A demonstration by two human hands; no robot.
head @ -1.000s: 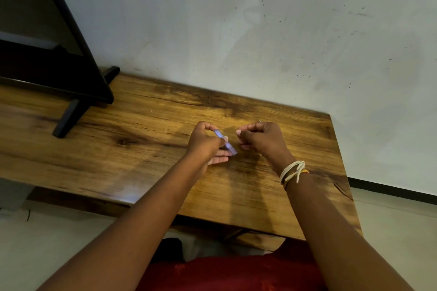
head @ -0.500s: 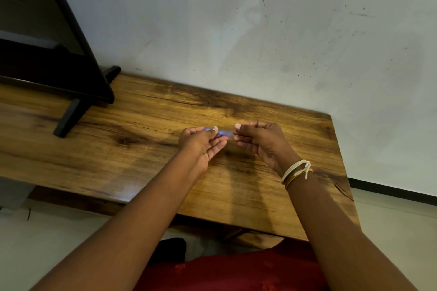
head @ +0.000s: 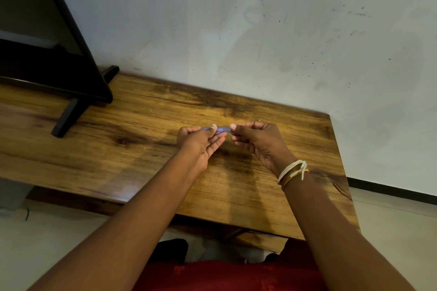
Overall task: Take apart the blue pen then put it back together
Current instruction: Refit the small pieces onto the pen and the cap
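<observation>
Whereas a second ago only the left hand [head: 201, 142] held the blue pen [head: 221, 129], now both hands pinch its ends, the right hand [head: 257, 142] closing in, probably to pull or join it.

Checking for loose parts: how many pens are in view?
1: the blue pen, held level above the table between left hand and right hand. Fingers may hide loose parts.

Wooden table [head: 132, 149] runs across mid-frame, dark grain knot at left-centre. Black monitor [head: 47, 64] in upper left, its stand foot [head: 68, 117] resting on the tabletop. Grey-white wall [head: 260, 30] fills top and right, w/ small dark specks. Black baseboard [head: 390, 190] at right edge. Red cloth [head: 224, 276] at bottom centre. Pale floor [head: 47, 243] at lower left.
</observation>
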